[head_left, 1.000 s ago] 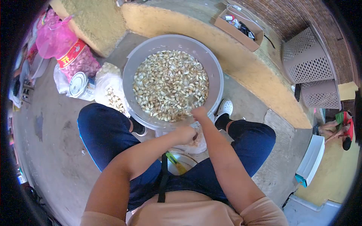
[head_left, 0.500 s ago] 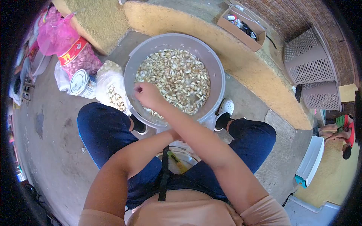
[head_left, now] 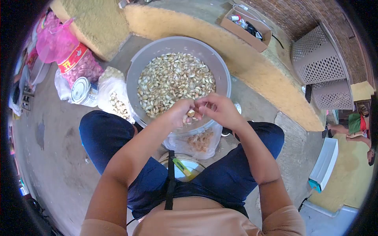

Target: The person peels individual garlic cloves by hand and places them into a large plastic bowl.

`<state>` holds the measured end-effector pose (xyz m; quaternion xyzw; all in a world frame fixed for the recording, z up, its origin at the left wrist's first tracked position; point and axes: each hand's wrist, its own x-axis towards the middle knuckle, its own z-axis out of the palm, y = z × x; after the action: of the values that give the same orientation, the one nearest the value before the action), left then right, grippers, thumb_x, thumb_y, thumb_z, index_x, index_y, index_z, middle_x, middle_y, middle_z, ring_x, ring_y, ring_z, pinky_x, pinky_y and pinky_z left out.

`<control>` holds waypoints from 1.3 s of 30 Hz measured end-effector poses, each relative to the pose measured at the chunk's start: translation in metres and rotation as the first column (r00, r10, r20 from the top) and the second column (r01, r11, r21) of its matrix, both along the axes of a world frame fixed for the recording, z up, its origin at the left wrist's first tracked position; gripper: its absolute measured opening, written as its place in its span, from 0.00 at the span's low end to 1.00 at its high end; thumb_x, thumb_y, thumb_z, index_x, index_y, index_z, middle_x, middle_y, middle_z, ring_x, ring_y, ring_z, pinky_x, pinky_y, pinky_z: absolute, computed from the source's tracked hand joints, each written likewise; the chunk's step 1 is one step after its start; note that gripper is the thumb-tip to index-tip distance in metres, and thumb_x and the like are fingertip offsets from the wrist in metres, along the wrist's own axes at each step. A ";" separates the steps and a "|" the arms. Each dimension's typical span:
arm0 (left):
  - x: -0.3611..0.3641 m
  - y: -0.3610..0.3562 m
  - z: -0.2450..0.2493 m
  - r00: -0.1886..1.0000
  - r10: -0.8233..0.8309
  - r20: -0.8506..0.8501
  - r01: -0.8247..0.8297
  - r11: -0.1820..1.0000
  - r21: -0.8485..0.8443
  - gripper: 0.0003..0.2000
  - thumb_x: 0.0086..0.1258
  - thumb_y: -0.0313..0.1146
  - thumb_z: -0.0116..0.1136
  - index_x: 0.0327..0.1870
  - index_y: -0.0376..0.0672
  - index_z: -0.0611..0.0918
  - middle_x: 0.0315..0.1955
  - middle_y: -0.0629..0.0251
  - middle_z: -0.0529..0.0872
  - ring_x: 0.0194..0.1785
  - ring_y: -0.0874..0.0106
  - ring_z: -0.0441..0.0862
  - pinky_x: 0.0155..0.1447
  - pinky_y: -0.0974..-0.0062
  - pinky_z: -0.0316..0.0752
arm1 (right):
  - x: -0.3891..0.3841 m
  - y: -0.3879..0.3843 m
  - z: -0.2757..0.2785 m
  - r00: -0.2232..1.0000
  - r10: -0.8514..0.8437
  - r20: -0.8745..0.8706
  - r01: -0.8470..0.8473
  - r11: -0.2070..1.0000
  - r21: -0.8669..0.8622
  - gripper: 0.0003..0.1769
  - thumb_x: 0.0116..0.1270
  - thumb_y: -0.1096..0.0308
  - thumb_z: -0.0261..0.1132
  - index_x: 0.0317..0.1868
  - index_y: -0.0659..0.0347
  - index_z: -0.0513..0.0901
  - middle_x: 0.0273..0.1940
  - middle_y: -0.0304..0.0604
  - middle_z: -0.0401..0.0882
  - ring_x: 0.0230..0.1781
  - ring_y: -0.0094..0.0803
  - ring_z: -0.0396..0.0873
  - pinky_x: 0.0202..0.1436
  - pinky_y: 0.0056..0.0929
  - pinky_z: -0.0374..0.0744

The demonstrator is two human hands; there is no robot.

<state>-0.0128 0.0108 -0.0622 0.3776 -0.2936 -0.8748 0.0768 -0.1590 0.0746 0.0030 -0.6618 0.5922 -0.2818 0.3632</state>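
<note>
While left hand (head_left: 180, 112) curls closed on pale clove (head_left: 191, 113), its piece sits at the fingertips, above tub's (head_left: 133, 88) near side. Right hand (head_left: 219, 107) just beside, fingers bent; cannot tell if clamped. Clove's long axis and pointing: too small to tell.

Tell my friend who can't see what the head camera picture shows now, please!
A person's left hand, holding pale cloves, and right hand are close together over a big grey tub of what look like garlic cloves. A plastic bag with brownish scraps sits at its near edge; a pink sack and a can are at the picture's left.
</note>
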 end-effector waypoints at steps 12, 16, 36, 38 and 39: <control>0.002 0.005 0.029 0.997 0.036 0.066 -0.023 0.983 -0.181 0.11 0.60 0.34 0.40 0.31 0.37 0.75 0.24 0.59 0.77 0.26 0.73 0.74 0.19 0.78 0.64 | 0.015 0.009 -0.003 0.980 0.043 -0.193 -0.073 0.986 -0.147 0.14 0.49 0.63 0.65 0.35 0.61 0.77 0.32 0.45 0.74 0.32 0.38 0.75 0.36 0.32 0.74; 0.004 0.002 0.044 0.977 0.187 0.106 -0.138 0.923 -0.358 0.10 0.61 0.39 0.45 0.30 0.41 0.74 0.30 0.68 0.76 0.24 0.82 0.71 0.13 0.86 0.55 | 0.010 0.008 -0.001 0.986 -0.132 -0.102 0.107 0.969 -0.222 0.15 0.48 0.64 0.67 0.33 0.63 0.76 0.29 0.45 0.75 0.28 0.36 0.77 0.32 0.31 0.74; 0.013 0.001 0.049 0.990 0.139 0.012 -0.124 0.913 -0.389 0.06 0.56 0.26 0.57 0.34 0.36 0.77 0.24 0.64 0.79 0.15 0.85 0.68 0.13 0.89 0.57 | 0.004 0.009 -0.009 0.975 -0.190 -0.117 0.119 0.886 -0.448 0.14 0.46 0.69 0.69 0.32 0.60 0.74 0.31 0.42 0.72 0.26 0.37 0.76 0.26 0.29 0.75; 0.012 0.001 0.048 0.990 0.140 0.008 -0.126 0.915 -0.384 0.06 0.56 0.26 0.57 0.33 0.35 0.77 0.24 0.63 0.79 0.14 0.84 0.67 0.13 0.89 0.57 | 0.004 0.009 -0.010 0.977 -0.186 -0.107 0.118 0.882 -0.456 0.14 0.45 0.69 0.69 0.32 0.60 0.74 0.31 0.42 0.72 0.26 0.37 0.76 0.26 0.29 0.75; 0.013 0.001 0.048 0.990 0.139 0.001 -0.128 0.916 -0.380 0.06 0.56 0.25 0.57 0.33 0.35 0.77 0.24 0.63 0.79 0.14 0.84 0.67 0.13 0.89 0.57 | 0.004 0.009 -0.011 0.976 -0.189 -0.107 0.119 0.877 -0.465 0.14 0.45 0.70 0.69 0.32 0.60 0.74 0.31 0.42 0.72 0.25 0.36 0.76 0.26 0.29 0.75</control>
<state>-0.0002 0.0113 -0.0142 0.3872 -0.4319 -0.7887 0.2037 -0.1551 0.0840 -0.0078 -0.6981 0.5859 -0.3907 0.1291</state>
